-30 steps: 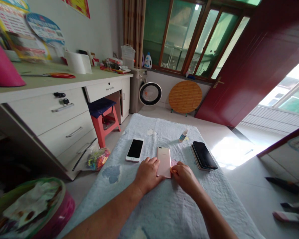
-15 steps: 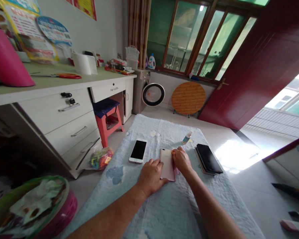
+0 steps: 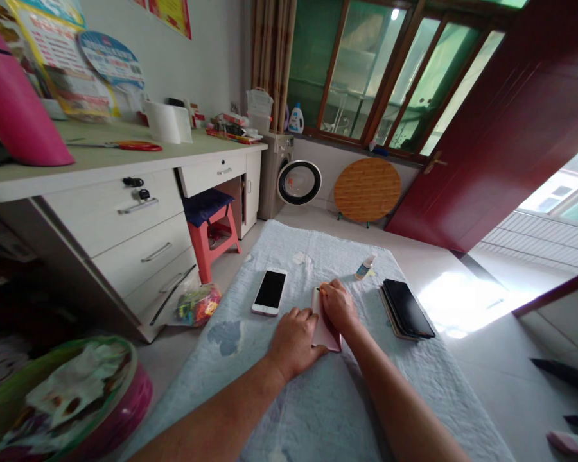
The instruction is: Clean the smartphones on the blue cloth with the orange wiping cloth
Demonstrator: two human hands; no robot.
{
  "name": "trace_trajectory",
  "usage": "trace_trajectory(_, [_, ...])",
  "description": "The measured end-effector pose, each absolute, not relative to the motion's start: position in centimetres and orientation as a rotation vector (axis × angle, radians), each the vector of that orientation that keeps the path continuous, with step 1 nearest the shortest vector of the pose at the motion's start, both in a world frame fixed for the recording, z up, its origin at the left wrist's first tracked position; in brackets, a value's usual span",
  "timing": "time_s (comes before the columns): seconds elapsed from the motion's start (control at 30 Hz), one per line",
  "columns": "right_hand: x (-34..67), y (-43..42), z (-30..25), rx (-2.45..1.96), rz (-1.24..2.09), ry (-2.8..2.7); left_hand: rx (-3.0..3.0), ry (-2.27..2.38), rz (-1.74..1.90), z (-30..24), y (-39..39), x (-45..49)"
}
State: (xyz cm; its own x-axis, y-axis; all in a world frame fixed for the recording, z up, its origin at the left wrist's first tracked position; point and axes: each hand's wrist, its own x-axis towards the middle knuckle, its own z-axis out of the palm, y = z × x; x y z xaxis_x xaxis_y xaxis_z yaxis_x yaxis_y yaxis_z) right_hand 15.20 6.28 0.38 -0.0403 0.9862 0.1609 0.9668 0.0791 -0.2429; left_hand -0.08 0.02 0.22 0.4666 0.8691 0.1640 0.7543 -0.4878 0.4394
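A pinkish-gold phone (image 3: pixel 324 333) lies face down on the cloth-covered surface, largely covered by my hands. My left hand (image 3: pixel 293 343) grips it, fingers at its left edge and thumb along the bottom end. My right hand (image 3: pixel 338 307) is closed on a small orange piece (image 3: pixel 323 288), pressed to the top of the phone's back; the fingers hide most of this piece. To the left lies a white phone (image 3: pixel 270 290) with its dark screen up. A small spray bottle (image 3: pixel 365 267) stands beyond my right hand. Stacked dark devices (image 3: pixel 408 309) rest at the right.
A pale blue patterned cloth (image 3: pixel 313 417) covers the surface. On the left are a white desk (image 3: pixel 139 237), a red stool (image 3: pixel 205 253) and a bin (image 3: pixel 135 385) with waste. Farther back are a washing machine (image 3: pixel 272 173) with its door open and a round wooden tabletop (image 3: pixel 367 189).
My right hand has slid left across the phone's back with the orange piece, from the right edge to the upper left. My left hand keeps its hold; the view has shifted slightly.
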Motion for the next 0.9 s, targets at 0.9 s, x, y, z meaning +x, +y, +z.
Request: trace_trajectory(0.9, [18.0,10.6,2.2,-1.984,0.238,-2.340,2.383,1.432,0.522,0.7,-0.5,0.0])
